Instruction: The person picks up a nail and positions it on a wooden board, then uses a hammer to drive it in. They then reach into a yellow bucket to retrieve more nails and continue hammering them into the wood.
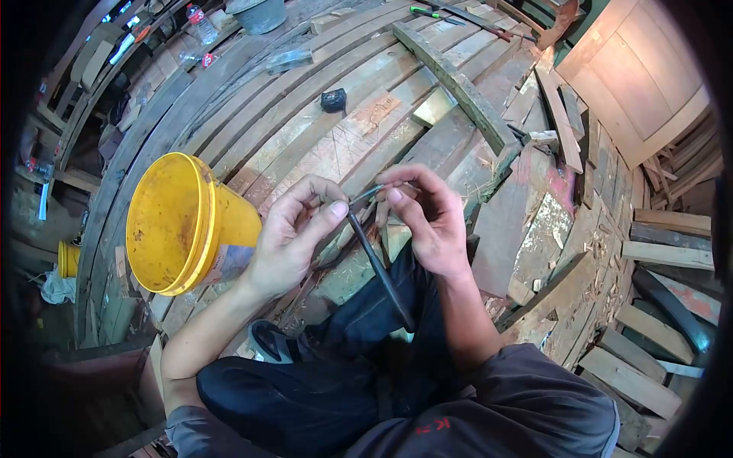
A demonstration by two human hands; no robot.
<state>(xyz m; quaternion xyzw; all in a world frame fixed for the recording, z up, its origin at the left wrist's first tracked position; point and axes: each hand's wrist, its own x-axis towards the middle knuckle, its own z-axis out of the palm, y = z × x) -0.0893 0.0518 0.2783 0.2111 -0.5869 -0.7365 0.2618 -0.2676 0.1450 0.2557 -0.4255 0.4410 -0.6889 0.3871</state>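
Observation:
A dark, thin rod [379,275] slants down from the fingertips of my left hand [294,233] toward my lap. The thumb and fingers of that hand are pinched around its upper end. My right hand [429,217] pinches a small, thin, greenish piece [371,192] between thumb and index finger, and this piece reaches to the top of the rod near the left thumb. Both hands are close together above my bent legs. Whether the thin piece is joined to the rod is too small to tell.
A yellow bucket [195,225] lies tilted beside my left forearm. Ahead, a black lump [333,101] and a long wooden beam [458,88] rest on the planks. Wood offcuts [637,378] are piled at the right, near a wooden panel [637,72]. Plastic bottles [201,24] stand at the upper left.

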